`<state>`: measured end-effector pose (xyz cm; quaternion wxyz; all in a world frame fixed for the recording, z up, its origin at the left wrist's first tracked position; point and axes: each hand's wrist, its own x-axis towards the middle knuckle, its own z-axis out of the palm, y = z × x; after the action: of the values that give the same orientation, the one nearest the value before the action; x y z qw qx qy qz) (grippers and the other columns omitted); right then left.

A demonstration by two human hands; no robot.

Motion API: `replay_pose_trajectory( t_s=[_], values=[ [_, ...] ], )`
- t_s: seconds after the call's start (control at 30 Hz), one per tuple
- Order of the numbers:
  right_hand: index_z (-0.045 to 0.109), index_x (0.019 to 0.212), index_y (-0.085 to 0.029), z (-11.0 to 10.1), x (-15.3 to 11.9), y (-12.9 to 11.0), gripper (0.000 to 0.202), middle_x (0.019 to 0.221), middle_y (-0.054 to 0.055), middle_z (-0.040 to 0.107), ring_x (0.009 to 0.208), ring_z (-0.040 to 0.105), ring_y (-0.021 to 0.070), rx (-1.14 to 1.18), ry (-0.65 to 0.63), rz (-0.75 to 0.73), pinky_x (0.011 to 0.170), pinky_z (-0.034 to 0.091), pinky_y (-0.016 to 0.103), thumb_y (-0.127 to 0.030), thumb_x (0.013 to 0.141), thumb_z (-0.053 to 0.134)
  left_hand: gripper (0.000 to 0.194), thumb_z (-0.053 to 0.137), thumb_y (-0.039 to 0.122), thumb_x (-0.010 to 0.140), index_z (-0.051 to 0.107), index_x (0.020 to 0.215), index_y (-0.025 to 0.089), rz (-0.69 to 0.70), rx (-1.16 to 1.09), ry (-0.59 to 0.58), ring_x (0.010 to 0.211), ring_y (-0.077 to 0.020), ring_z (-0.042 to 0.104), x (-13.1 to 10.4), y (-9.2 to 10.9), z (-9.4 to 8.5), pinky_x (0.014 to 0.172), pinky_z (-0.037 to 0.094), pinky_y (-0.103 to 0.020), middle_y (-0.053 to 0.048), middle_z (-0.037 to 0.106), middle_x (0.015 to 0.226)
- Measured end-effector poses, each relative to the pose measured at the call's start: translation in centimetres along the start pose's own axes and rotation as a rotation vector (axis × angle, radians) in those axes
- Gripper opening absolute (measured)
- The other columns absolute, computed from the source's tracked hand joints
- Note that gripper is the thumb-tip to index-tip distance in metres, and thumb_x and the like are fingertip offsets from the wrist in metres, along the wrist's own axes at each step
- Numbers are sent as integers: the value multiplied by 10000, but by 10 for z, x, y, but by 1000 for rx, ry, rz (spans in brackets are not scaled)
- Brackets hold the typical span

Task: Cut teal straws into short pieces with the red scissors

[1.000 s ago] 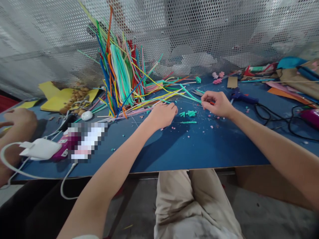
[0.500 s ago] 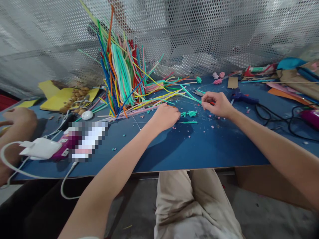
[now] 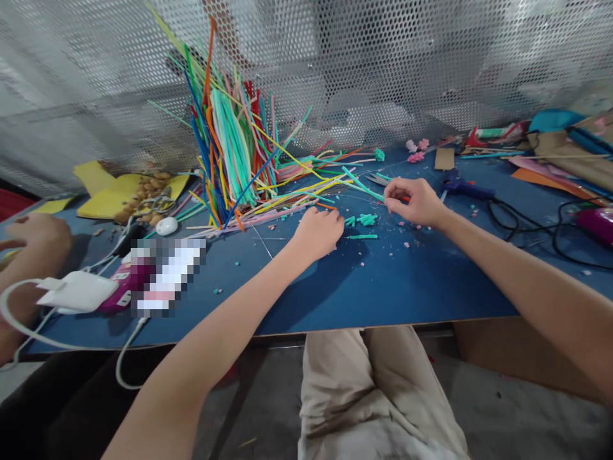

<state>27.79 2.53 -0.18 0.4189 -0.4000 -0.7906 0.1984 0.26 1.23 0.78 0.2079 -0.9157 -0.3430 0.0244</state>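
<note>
My left hand [image 3: 320, 230] rests low over the blue table, its fingers curled down. Their tips and anything between them are hidden. Just right of it lie several cut green pipe-cleaner pieces [image 3: 368, 220] and a short straight green piece [image 3: 363, 237]. My right hand [image 3: 412, 201] is closed around the handle area of a pair of scissors [image 3: 378, 181]. The blades show beyond its fingers, pointing to the far left, and a bit of red-orange handle shows through the grip. A long green pipe cleaner [image 3: 361, 184] ends by these fingertips.
A tall bundle of colored pipe cleaners [image 3: 232, 147] stands at the back left. A glue gun [image 3: 467, 186] with a black cord lies right. Phone [image 3: 170, 278], white charger [image 3: 81, 292] and cables sit left, beside another person's hand [image 3: 41, 233]. Perforated metal panel [image 3: 383, 64] behind.
The view has shifted slightly. My left hand's fingers have shifted a little on the table. My right hand stays almost in place by the scissors.
</note>
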Motion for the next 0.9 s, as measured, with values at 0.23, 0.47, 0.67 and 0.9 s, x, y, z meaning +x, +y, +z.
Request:
replay_pose_trajectory(
  t_s=[0.23,0.47,0.67,0.9],
  values=[
    [594,785,-219,-2,0,2,81,641,-10,626,577,575,146,-12,-3,-1,628,488,337,-167,820,645,230,507,96,942,696,1071,104,18,-10,5,902,-288,721,8,-10,6,738,433,-407,-157,730,1038],
    [606,781,-219,-4,-1,3,68,640,-13,633,574,565,144,-52,4,12,627,479,330,-184,813,655,241,509,252,1021,746,1037,213,82,-117,-1,909,-235,703,1,-29,-1,800,437,-372,-66,768,1011],
    [608,797,-219,-2,0,4,60,641,-13,631,574,564,141,-37,-4,11,622,484,331,-190,824,653,213,532,201,984,744,975,228,99,-145,48,822,-196,675,1,-28,3,732,411,-347,-44,754,964],
    [605,801,-226,-2,0,3,60,648,-9,636,577,566,144,-47,-6,2,619,487,340,-211,834,652,206,508,171,969,713,954,157,155,-60,40,884,-230,673,5,-21,2,796,410,-375,-93,731,947]
  ],
)
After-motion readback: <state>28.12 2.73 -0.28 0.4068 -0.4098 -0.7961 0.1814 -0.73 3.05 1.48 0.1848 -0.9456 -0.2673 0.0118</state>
